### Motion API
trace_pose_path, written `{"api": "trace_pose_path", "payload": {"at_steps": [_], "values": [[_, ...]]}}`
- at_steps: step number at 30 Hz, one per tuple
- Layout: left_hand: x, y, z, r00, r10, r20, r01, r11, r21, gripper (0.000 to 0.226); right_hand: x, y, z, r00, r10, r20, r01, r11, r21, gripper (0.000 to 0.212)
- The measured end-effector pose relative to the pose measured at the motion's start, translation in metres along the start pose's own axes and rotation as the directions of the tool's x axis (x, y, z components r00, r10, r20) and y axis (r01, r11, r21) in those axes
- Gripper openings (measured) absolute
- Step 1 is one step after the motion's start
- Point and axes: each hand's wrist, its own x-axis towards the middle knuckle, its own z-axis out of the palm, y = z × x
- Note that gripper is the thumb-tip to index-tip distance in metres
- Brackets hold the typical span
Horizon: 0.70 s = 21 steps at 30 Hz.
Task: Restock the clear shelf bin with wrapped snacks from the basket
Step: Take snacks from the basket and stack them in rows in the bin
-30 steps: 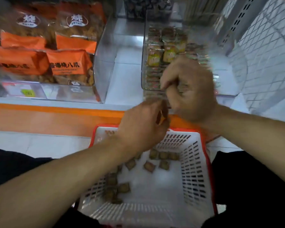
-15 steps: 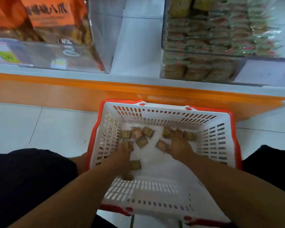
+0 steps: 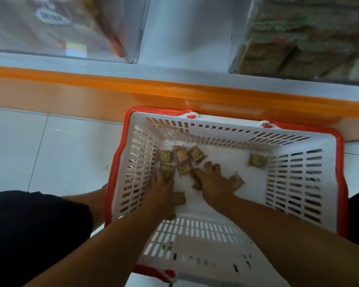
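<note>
left hand (image 3: 163,186) down in basket (image 3: 298,195), fingers spread flat on snacks (image 3: 181,160) just ahead of it, no grasp | right hand (image 3: 212,180) beside it, fingers over snacks, grip cannot be told | lone snack (image 3: 257,160) ahead-right of right hand | bin (image 3: 294,48) well ahead, on shelf (image 3: 187,38)

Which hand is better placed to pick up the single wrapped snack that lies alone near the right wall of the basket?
The right hand, I judge: the lone snack lies on its side, with bare basket floor between. The left hand is across the basket.
</note>
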Motion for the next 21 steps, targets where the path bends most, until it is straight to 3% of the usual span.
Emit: {"api": "trace_pose_path", "payload": {"at_steps": [4,9,11,14,16,19,21], "values": [[-0.011,0.005,0.020,0.996,-0.080,0.048,0.083,0.995,-0.063,0.087,-0.012,-0.016,0.014,0.994,-0.102,0.042,0.101,0.994,0.036,0.080],[-0.007,0.012,0.025,0.983,-0.122,0.137,0.128,0.991,-0.032,0.096,-0.011,-0.020,0.014,0.962,-0.204,0.180,0.194,0.978,0.074,0.061],[-0.003,0.010,0.023,0.978,-0.105,0.181,0.105,0.994,0.008,0.103,-0.013,-0.021,0.012,0.942,-0.234,0.241,0.189,0.962,0.198,0.053],[0.002,0.004,0.024,0.968,-0.073,0.242,0.068,0.997,0.029,0.104,-0.018,-0.029,0.011,0.917,-0.203,0.343,0.020,0.884,0.467,0.048],[0.005,0.003,0.026,0.973,-0.050,0.225,0.036,0.997,0.065,0.089,-0.020,-0.033,0.008,0.893,-0.143,0.427,-0.162,0.783,0.600,0.054],[0.007,0.000,0.029,0.987,0.029,0.156,-0.046,0.993,0.107,0.060,-0.020,-0.034,0.002,0.819,-0.148,0.554,-0.321,0.682,0.657,0.063],[0.007,-0.001,0.028,0.984,0.032,0.173,-0.045,0.996,0.071,0.061,-0.021,-0.034,-0.002,0.789,-0.176,0.589,-0.343,0.669,0.660,0.067]]}}
